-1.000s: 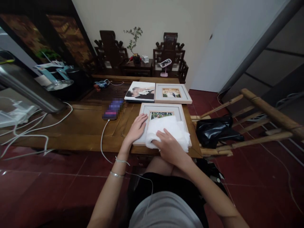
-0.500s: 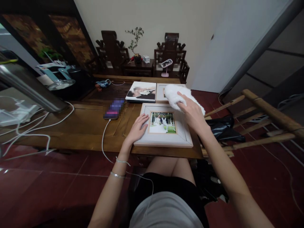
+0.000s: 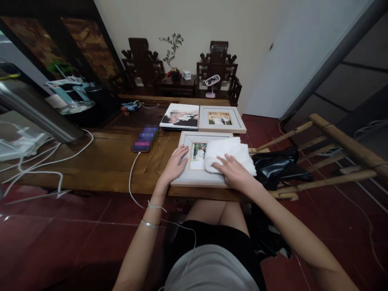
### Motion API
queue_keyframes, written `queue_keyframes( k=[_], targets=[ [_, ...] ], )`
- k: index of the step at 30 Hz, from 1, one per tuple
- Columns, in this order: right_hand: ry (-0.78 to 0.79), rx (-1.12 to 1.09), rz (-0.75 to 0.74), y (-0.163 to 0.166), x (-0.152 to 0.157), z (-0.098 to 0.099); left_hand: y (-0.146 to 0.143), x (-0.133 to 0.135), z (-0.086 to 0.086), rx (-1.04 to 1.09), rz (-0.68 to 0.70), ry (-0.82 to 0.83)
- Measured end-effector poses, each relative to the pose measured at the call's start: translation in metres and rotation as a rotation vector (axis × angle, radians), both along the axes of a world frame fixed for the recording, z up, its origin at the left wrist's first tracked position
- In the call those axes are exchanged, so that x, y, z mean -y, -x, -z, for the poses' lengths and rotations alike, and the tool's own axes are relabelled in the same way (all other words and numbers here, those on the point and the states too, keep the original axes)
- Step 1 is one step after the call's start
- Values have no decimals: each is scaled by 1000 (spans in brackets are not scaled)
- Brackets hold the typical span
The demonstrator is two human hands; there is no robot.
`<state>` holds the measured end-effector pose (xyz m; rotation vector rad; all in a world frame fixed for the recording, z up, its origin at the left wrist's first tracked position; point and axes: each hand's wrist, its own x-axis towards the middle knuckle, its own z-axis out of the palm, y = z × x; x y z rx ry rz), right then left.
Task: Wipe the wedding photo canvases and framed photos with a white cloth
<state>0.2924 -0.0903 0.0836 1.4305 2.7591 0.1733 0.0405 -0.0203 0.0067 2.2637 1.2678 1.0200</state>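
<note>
Head cam, live: L hand (image 3: 176,163) lies flat on the L side of the near picture frame (image 3: 197,179), fingers out straight, gripping nothing. R hand (image 3: 238,173) has a folded white cloth (image 3: 228,150), fingers pressed on top, thumb at the fold on its L edge. Key relation: frame lies face up btwn the two hands, right in front of the person, near the table's edge. Its longer axis looks to run L–R, approx. parallel to that edge, tho the slanted view makes that a judgement. L hand's the one directly on the frame; R hand, w/ the cloth, is nearer its R end. Cloth covers the R part of the photo (image 3: 197,156) and pokes past the frame's R edge.

Outward now: just beyond, a 2nd frame (image 3: 222,129) sits behind on the R, w/ a white-edged photo album or panel (image 3: 194,109) beside it, can't tell which. Off L, a phone (image 3: 144,139) on the wooden table (image 3: 106,161), white cable (image 3: 130,178) plugged in. Further L, a big metal cylinder (image 3: 45,109). Over R, a black bag (image 3: 274,163) on a bamboo chair (image 3: 333,127). Far back, a pink mirror (image 3: 212,81) and a potted plant (image 3: 172,50).
</note>
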Motion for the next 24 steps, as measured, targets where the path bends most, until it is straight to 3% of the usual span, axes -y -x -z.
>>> queue_keyframes(
  k=[4, 8, 15, 20, 24],
  targets=[
    [120, -105, -33, -1, 43, -17, 0, 1, -1, -7, -5, -1],
    [135, -149, -24, 1, 48, -15, 0, 1, -2, -68, -10, -7],
    [-38, -193, 109, -2, -18, 13, -1, 2, -4, -197, -13, -38],
    [-157, -158, 148, -9, -81, 11, -1, 1, -6, -220, 9, -41],
    [-118, -26, 85, -7, -97, 9, -1, 1, -6, -199, 2, -31]
  ],
)
